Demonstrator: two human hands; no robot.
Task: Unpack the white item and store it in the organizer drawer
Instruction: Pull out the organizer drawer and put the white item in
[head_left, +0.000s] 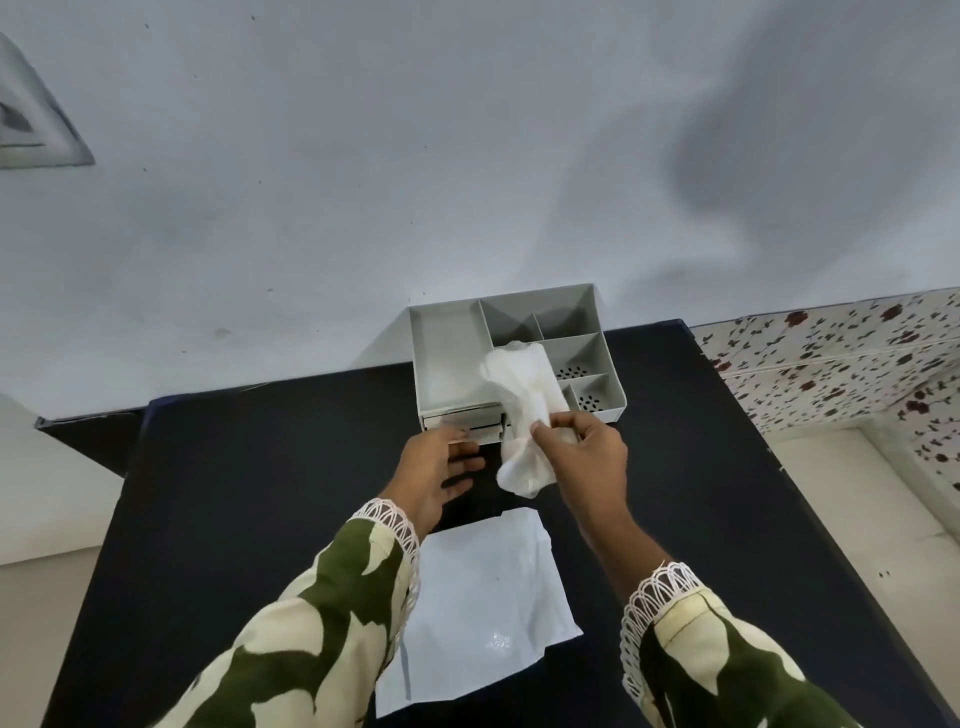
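A person's right hand (582, 447) is pinching the unpacked white item (522, 410) in the air, just in front of the organizer (447, 358); the left hand (441, 467), fingers spread and holding nothing, is reaching at the drawer (475, 428), which seems barely open; the empty wrapper (478, 608) is lying flat on the black table (234, 493); storing appears to be what is left; the top compartments are showing nothing inside.
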